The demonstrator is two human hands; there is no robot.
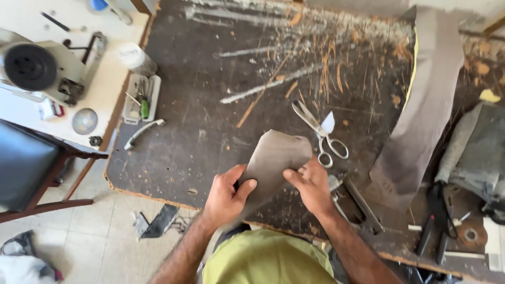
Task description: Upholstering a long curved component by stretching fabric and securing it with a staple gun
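Both hands are gripping a grey-brown piece of leather (273, 158) just above the near edge of the dark, scarred workbench (210, 105). The left hand (227, 193) is pinching its lower left edge, thumb over the front and fingers curled behind; the right hand (310, 184) is clamping the right edge the same way, so the fingers of both are closed on the material. By the look of it, the piece is being held up and flexed for shaping or checking, and any further handling is calling for a firm, even grip at both edges so the soft sheet is not slipping or creasing. The leather is looking matte, pliant and slightly curled at its top, roughly trapezoid in outline. Steel scissors (322, 134) are lying just beyond the right hand, blades pointing away. A long strip of similar grey leather (426, 105) is draping across the bench to the right. A sewing machine (42, 68) is sitting on the pale table at far left.
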